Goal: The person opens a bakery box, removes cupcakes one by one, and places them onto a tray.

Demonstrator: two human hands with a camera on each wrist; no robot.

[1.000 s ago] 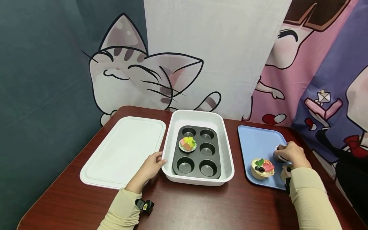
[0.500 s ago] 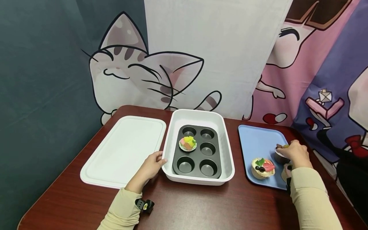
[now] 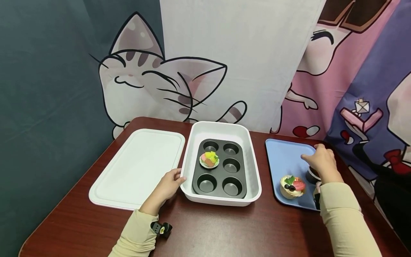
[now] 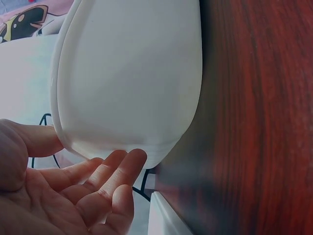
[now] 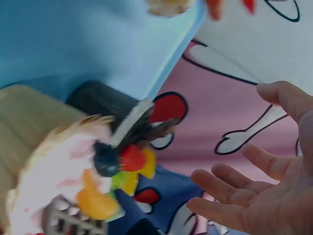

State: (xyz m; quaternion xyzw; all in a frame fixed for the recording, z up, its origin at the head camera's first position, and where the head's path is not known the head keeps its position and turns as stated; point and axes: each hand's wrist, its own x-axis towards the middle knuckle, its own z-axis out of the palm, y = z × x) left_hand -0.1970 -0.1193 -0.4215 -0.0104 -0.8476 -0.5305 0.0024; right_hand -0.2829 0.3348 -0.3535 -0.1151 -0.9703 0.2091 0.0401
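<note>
My left hand (image 3: 170, 184) holds the near left corner of a white rectangular tub (image 3: 253, 200). In the left wrist view its thumb is at the rim while the other fingers touch the outer wall. My right hand (image 3: 322, 162), fingers spread and nothing between them, hovers over the right side of the blue tray (image 3: 282, 153). Partly hidden below that hand is a toy cupcake in a dark cup (image 3: 311, 175). A toy fruit tart (image 3: 291, 187) stands to its left. Nearer me, another toy cupcake with pink cream (image 5: 73, 161) is mostly covered by the sleeve in the head view.
Inside the tub lies a dark muffin tin (image 3: 219, 178) with six-cup layout, its middle left cup topped by a toy cupcake with yellow and pink pieces (image 3: 209, 159). A white board (image 3: 138, 167) lies left of the tub on the brown table (image 3: 205, 232).
My right hand has let go of the dark-cupped cupcake and risen up and away toward the back left, its fingers spreading. The left hand stays at the tub's corner.
</note>
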